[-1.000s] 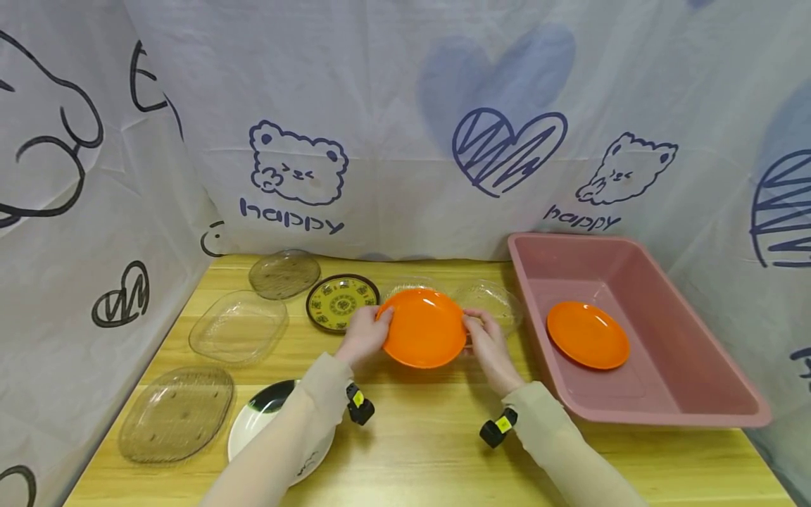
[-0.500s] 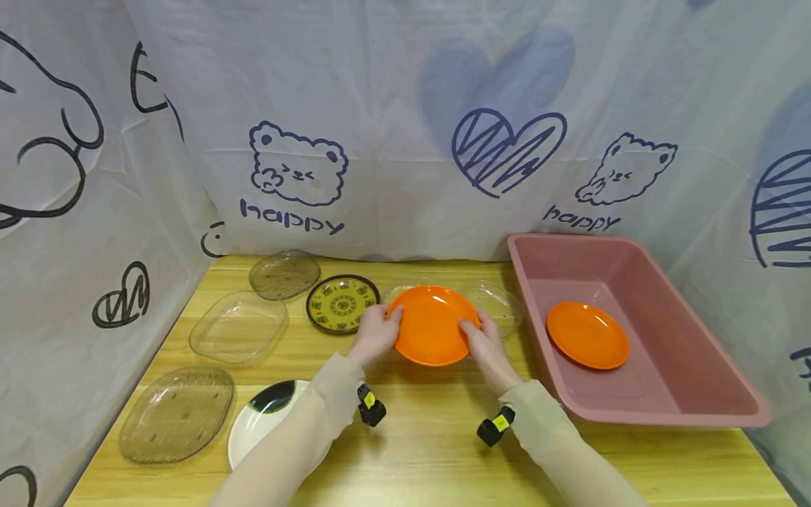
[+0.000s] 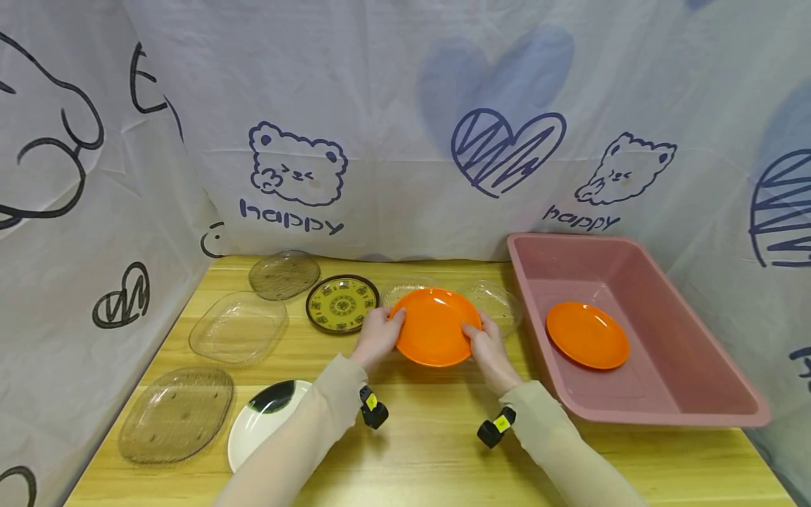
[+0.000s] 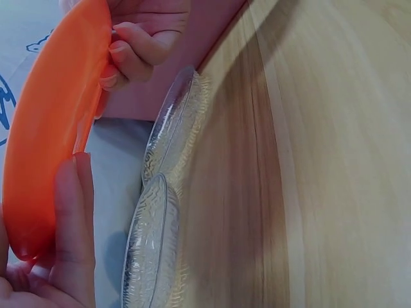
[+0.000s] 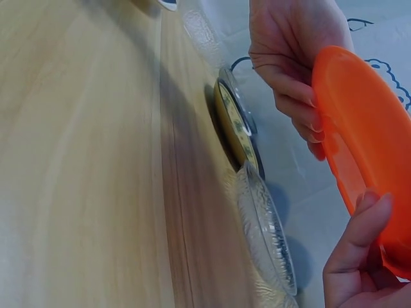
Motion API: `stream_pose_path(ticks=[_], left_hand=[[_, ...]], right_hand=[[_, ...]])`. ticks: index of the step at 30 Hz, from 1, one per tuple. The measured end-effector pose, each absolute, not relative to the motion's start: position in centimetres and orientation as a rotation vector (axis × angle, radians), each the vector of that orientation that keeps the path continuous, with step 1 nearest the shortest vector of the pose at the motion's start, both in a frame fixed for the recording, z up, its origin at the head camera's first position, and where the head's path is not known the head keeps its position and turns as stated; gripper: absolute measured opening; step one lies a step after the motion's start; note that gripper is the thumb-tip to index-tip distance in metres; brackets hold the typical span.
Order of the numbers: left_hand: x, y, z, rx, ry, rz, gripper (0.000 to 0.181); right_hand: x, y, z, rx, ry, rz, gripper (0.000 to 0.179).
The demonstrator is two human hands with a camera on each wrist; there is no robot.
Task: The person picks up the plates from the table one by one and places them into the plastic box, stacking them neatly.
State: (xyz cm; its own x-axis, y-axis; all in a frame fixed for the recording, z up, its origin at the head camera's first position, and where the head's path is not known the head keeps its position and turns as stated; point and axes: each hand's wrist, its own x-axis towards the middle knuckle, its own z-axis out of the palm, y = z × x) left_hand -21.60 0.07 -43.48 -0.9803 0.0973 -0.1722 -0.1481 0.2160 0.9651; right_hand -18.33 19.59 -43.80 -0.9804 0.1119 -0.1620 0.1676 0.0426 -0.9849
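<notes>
Holding up an orange plate (image 3: 437,327), one grip at each side

The left grip (image 3: 376,336) and right grip (image 3: 491,354) are both clamped on the plate's rim, above the surface (image 3: 418,451) and left of the pink tub (image 3: 716,420). From the head, I see the thumbs (image 3: 472,330) on top; the left wrist view adds what that hides: fingers (image 4: 72,212) against the underside and a gap beneath the plate. Two clear plates, partly covered from above, show edge-on there, the nearer clear plate (image 4: 151,247) and the farther clear plate (image 4: 172,128). Only the head view reveals the second orange plate (image 3: 588,335), lying in the tub.
</notes>
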Motion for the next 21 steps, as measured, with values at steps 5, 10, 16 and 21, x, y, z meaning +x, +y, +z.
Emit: stream_pose_path(ticks=[5,10,16,21], left_hand=[[-21.57,0.06,-43.77,-0.07,2.254,1.854,0.036],[-21.35,0.01,-43.84,-0.041,2.235,1.838,0.037],[-21.56,-0.19,-44.16,-0.019,2.22,1.821,0.039],[-21.65,-0.36,-44.33,-0.011,2.219,1.808,0.041]], right_hand=[[-18.35,19.62,-44.05,0.314,2.195,-2.145,0.043],[-18.44,19.7,-44.29,0.31,2.151,-2.163,0.042],[-18.42,19.7,-44.32,0.327,2.112,-2.189,0.039],[-18.34,19.69,-44.33,0.329,2.11,-2.183,0.04]])
